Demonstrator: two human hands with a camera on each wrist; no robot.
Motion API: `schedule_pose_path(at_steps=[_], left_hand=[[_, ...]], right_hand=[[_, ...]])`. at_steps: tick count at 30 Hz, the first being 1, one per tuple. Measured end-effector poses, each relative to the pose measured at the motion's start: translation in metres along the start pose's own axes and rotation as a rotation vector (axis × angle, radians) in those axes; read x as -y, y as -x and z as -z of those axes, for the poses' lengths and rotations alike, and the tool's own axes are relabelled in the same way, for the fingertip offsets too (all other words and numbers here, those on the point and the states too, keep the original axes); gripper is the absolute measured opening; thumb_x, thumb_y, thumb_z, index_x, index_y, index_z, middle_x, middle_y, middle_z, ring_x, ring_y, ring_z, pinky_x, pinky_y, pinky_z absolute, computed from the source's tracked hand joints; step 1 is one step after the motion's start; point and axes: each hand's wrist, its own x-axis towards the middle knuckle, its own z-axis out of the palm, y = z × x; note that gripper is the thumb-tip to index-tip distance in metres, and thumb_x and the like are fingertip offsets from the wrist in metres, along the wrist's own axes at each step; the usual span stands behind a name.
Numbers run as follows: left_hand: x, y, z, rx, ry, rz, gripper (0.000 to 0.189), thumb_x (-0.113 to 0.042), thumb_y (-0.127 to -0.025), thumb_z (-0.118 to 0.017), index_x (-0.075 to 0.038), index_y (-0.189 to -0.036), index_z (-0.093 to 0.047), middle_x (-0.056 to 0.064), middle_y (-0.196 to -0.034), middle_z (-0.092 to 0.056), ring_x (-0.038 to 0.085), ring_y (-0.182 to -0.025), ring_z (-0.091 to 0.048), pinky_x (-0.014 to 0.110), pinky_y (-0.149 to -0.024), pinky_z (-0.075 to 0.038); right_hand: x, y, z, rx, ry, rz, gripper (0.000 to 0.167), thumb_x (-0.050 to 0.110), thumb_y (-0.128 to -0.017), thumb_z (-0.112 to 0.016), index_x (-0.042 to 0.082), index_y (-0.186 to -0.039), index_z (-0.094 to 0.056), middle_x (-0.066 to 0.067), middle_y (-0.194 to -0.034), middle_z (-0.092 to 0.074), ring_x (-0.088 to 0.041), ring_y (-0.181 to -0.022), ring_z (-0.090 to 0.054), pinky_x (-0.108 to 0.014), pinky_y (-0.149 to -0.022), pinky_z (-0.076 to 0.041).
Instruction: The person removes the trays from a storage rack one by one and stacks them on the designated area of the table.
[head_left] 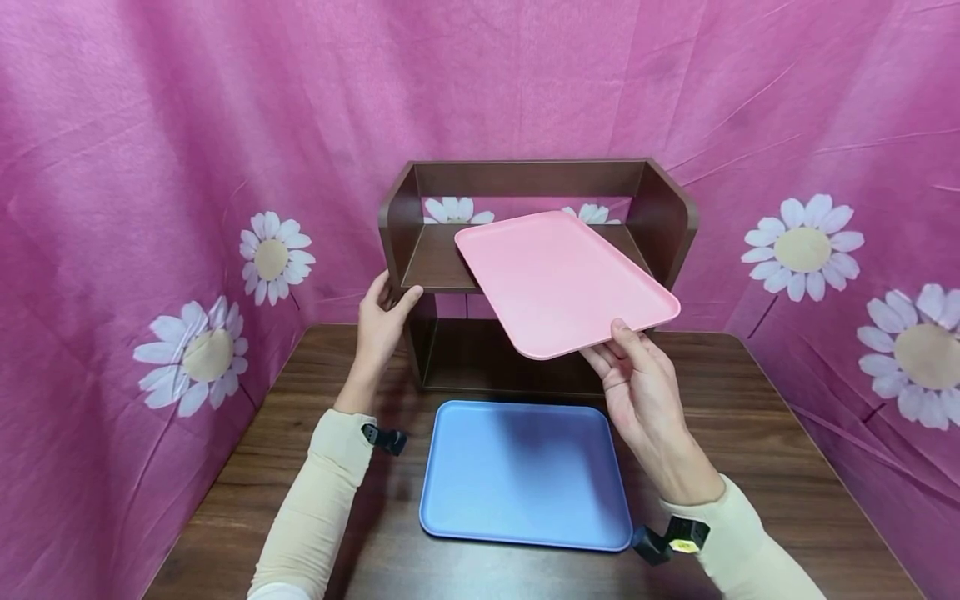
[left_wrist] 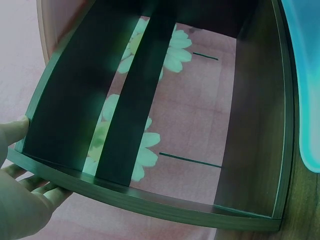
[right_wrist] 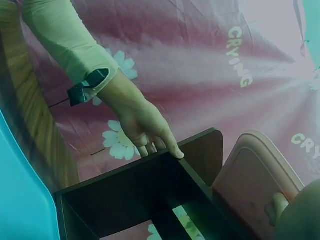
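Note:
A pink rectangular tray [head_left: 562, 283] is held tilted in front of a dark brown two-tier wooden shelf [head_left: 528, 178]. My right hand [head_left: 647, 387] pinches its near right edge, thumb on top and fingers underneath. The tray's far end overlaps the upper board in the head view. My left hand [head_left: 378, 325] grips the shelf's left side panel at the height of that board. In the left wrist view, the thumb lies on one side of the panel edge and the fingers [left_wrist: 42, 192] on the other. A blue tray [head_left: 525, 475] lies flat on the table before the shelf.
The shelf stands on a dark wood-grain table [head_left: 735, 467], near its back edge. Pink curtains [head_left: 525, 83] with white daisies hang behind and on both sides. The shelf's lower compartment [head_left: 510, 358] opens toward me, just beyond the blue tray.

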Motion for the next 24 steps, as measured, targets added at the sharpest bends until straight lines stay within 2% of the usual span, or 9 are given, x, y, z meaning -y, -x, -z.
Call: schedule_pose_path(at_steps=[11, 24], left_hand=[[0.0, -0.002, 0.0, -0.004, -0.002, 0.0, 0.059, -0.014, -0.098, -0.079, -0.003, -0.151, -0.056, 0.021, -0.146, -0.064, 0.023, -0.135, -0.061, 0.033, -0.12, -0.048], [-0.001, -0.002, 0.001, 0.001, -0.005, 0.012, 0.058, -0.013, -0.098, -0.079, -0.004, -0.151, -0.056, 0.02, -0.144, -0.065, 0.026, -0.135, -0.062, 0.032, -0.118, -0.05]], right_hand=[[0.006, 0.005, 0.001, 0.049, 0.045, 0.025, 0.021, 0.006, -0.111, -0.053, -0.002, -0.126, -0.065, -0.015, -0.112, -0.081, -0.023, -0.105, -0.078, -0.038, -0.095, -0.065], [0.014, 0.013, 0.0, 0.097, 0.097, 0.065, 0.028, 0.009, -0.114, -0.048, -0.002, -0.118, -0.073, -0.014, -0.105, -0.083, -0.02, -0.1, -0.08, -0.035, -0.087, -0.067]])
